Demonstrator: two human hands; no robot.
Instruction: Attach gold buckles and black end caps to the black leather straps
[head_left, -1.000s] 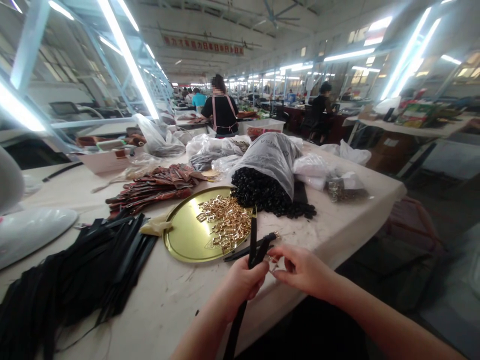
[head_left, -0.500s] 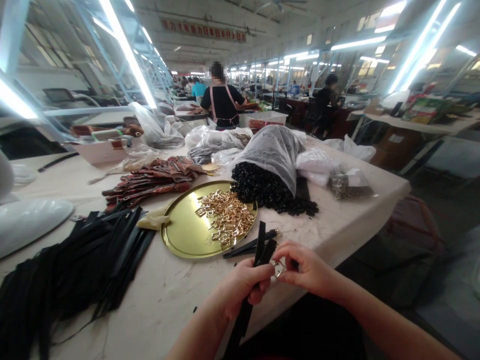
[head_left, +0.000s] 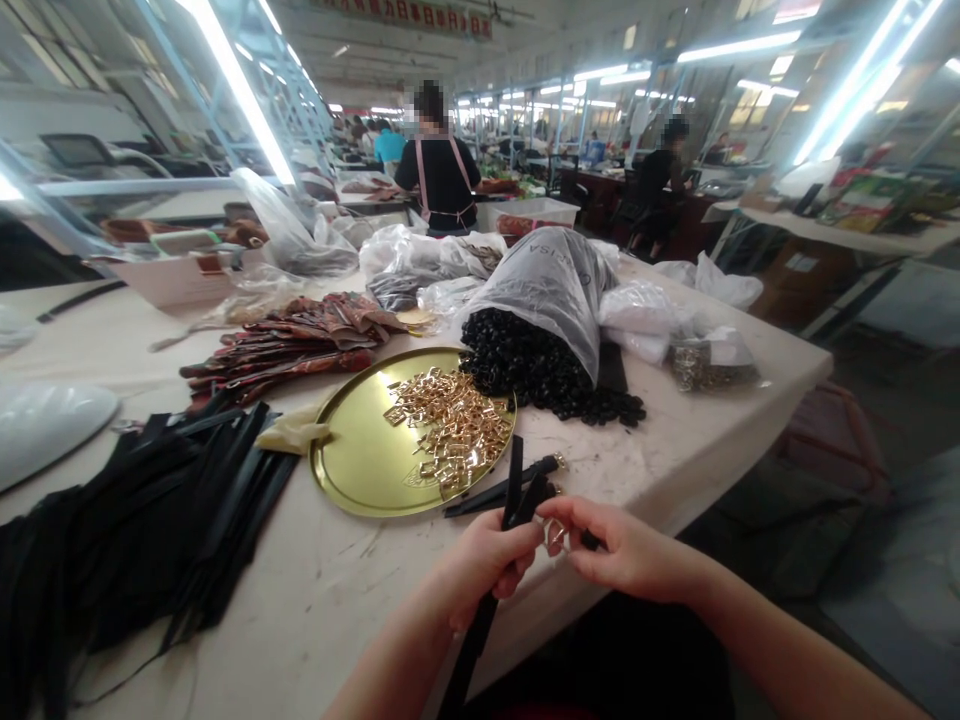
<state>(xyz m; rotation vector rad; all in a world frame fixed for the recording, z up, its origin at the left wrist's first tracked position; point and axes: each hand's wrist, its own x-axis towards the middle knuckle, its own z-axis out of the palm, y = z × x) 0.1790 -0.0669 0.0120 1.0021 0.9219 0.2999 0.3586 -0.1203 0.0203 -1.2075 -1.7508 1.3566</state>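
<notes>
Black straps [head_left: 480, 632] run through my left hand [head_left: 491, 560], which is closed around them near the table's front edge. Their upper ends stick out above the fist. Close against it, my right hand [head_left: 611, 545] pinches a small gold buckle [head_left: 555, 537] with thumb and fingers. A small dark piece shows in the right palm; its kind is unclear. Behind the hands lie a few black straps with buckles [head_left: 510, 487]. Just beyond, a round gold tray [head_left: 352, 455] carries a heap of gold buckles [head_left: 454, 425].
A plastic bag [head_left: 551, 275] spills small black pieces [head_left: 525, 365] beside the tray. Long black straps [head_left: 150, 520] are piled at left, brownish-red strips [head_left: 292, 345] behind them. Clear bags [head_left: 712, 355] rest at the right edge. A person [head_left: 437, 175] stands beyond the table.
The right hand's fingers have come closer to the left hand, with the buckle between them. The camera view has tilted slightly downward. The straps stay in the left fist.
</notes>
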